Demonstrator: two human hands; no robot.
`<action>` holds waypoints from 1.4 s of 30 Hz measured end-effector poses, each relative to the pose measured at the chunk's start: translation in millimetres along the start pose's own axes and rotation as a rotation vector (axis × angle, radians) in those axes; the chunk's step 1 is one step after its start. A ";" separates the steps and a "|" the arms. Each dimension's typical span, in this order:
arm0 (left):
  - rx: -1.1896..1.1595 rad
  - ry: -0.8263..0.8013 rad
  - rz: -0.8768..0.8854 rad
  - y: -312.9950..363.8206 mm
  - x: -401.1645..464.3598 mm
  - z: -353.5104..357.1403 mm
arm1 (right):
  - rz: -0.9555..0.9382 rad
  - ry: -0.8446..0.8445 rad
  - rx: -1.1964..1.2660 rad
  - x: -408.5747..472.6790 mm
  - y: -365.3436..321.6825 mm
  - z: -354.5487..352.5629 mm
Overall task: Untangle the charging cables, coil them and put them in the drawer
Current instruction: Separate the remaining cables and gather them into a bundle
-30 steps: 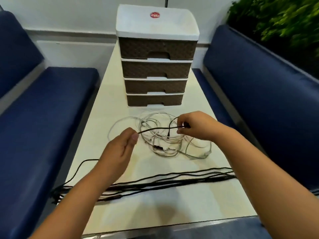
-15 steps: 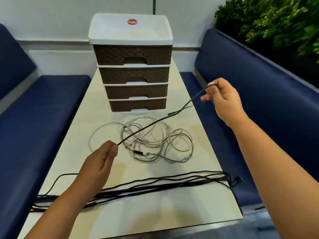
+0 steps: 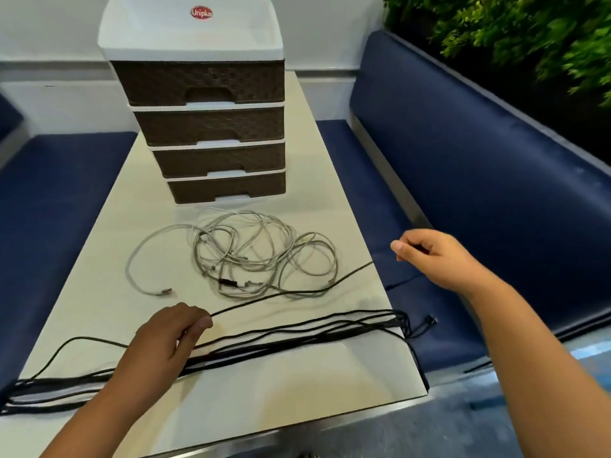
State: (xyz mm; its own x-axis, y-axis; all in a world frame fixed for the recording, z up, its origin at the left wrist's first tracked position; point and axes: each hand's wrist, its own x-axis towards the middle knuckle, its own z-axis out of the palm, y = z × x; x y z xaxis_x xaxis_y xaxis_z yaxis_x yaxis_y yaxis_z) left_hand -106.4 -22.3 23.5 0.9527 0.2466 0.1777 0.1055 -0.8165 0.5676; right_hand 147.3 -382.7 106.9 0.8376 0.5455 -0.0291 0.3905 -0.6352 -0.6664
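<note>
Our left hand (image 3: 165,338) pinches the black cable (image 3: 284,294) near the bench (image 3: 264,404) front, and its long axis climbs rightward across the grey tangle (image 3: 251,256). Past the edge, our right hand (image 3: 429,256) has curled fingers (image 3: 401,249), seemingly pinching its far end, though that is unclear.

Cream table (image 3: 334,180) standing between blue benches (image 3: 59,200), brown drawer unit (image 3: 211,127) sitting at its far end, grey cable tangle (image 3: 251,256) lying mid-table, black cables (image 3: 297,332) stretching along the near edge, ends hanging off both sides
</note>
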 end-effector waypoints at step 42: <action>-0.346 0.543 -0.696 25.1 -100.2 10.5 | -0.622 -0.377 -0.707 -18.4 -169.8 270.2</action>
State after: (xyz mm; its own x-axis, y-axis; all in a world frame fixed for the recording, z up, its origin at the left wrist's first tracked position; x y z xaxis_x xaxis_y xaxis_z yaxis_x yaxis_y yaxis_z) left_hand -196.2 -73.0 11.5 0.4357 0.9000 0.0094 0.4268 -0.2158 0.8782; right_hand -37.6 -137.2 19.3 0.2810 0.9492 -0.1419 0.9553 -0.2907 -0.0530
